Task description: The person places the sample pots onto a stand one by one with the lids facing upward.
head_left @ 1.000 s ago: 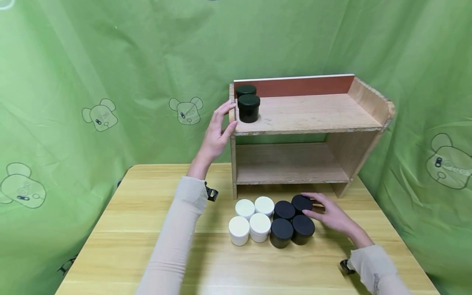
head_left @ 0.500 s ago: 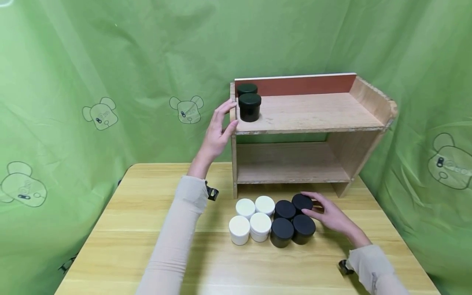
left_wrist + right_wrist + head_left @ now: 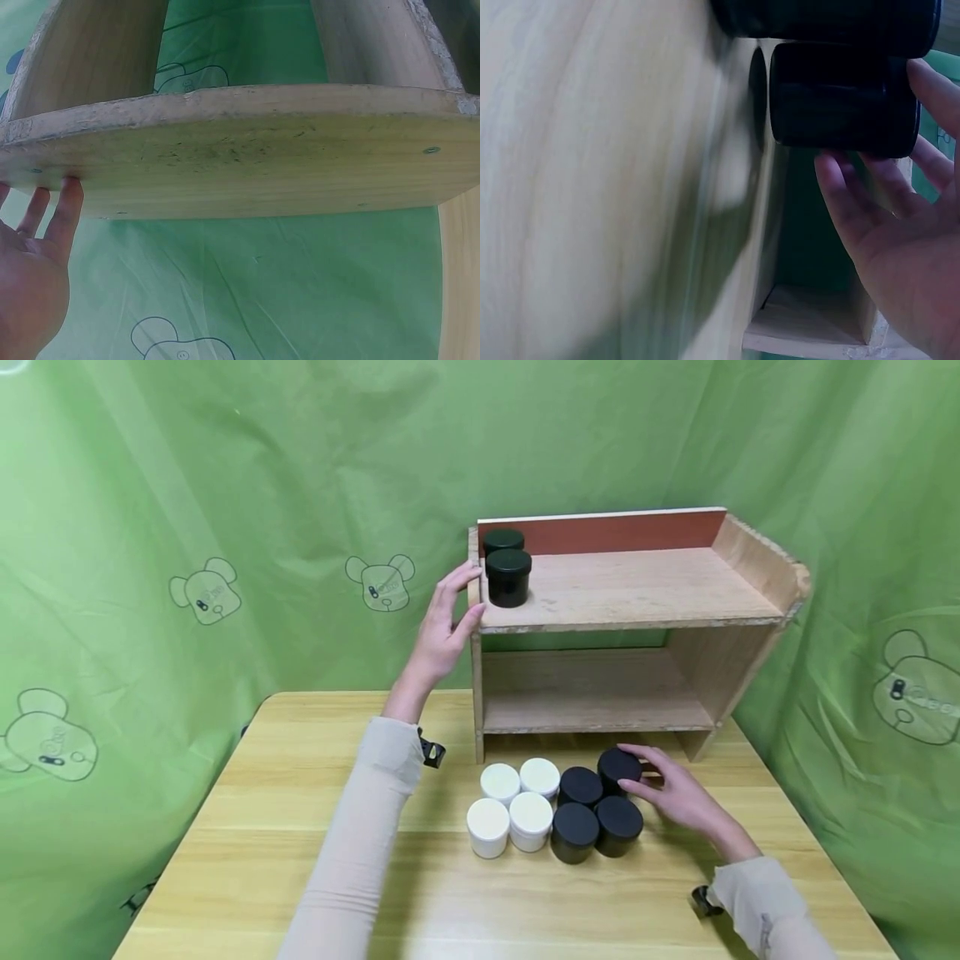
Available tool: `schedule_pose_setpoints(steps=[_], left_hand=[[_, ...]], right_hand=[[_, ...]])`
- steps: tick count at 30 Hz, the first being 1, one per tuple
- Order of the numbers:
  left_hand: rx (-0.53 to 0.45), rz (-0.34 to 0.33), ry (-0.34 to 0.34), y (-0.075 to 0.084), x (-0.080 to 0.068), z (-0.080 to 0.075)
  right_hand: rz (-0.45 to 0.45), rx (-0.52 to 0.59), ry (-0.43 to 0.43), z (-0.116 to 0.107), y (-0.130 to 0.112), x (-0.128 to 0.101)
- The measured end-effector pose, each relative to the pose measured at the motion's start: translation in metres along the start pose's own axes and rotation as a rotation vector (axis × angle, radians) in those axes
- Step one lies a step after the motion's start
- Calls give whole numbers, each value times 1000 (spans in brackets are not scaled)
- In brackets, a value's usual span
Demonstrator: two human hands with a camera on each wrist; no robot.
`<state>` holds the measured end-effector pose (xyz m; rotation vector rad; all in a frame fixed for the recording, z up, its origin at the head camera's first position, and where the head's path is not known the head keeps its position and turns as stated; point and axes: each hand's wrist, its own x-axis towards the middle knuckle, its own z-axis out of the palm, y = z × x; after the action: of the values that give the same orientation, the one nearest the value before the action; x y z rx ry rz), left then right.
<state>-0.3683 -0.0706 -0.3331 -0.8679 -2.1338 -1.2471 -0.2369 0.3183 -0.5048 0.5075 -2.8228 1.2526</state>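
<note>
Left hand: the left hand (image 3: 442,631) rests against the left side panel of the wooden shelf (image 3: 630,589), fingers straight and touching the panel's edge near the top board; in the left wrist view the fingertips (image 3: 69,196) lie on the panel's rim. It grips nothing.
Right hand: the right hand (image 3: 675,793) has its fingers and thumb curled round the rear right black jar (image 3: 618,768), which looks slightly raised above its neighbours; the right wrist view shows fingers (image 3: 855,202) round that jar (image 3: 844,94).
Black jars on desk: three more black jars (image 3: 592,822) stand touching each other just left of and in front of the held one.
White jars: four white jars (image 3: 510,802) in a tight square, touching the black group on its left.
Shelf top: two black jars (image 3: 507,577), one behind the other, at the left end of the top board.
Desk: light wooden desk (image 3: 300,860) carrying shelf and jars.
Backdrop: green cloth (image 3: 225,485) printed with bear heads; small lettering in them is too small to read.
Labels: jars show no readable writing.
</note>
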Motion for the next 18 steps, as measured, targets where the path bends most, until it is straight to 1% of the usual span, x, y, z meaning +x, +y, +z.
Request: schedule_pose_setpoints(steps=[9,18], left_hand=[[-5,3,4,0,0,0],[-3,6,3,0,0,1]], right_hand=[[5,-57,45,-8,-8,-2],[-44,-57,100,-11,-20,-2]])
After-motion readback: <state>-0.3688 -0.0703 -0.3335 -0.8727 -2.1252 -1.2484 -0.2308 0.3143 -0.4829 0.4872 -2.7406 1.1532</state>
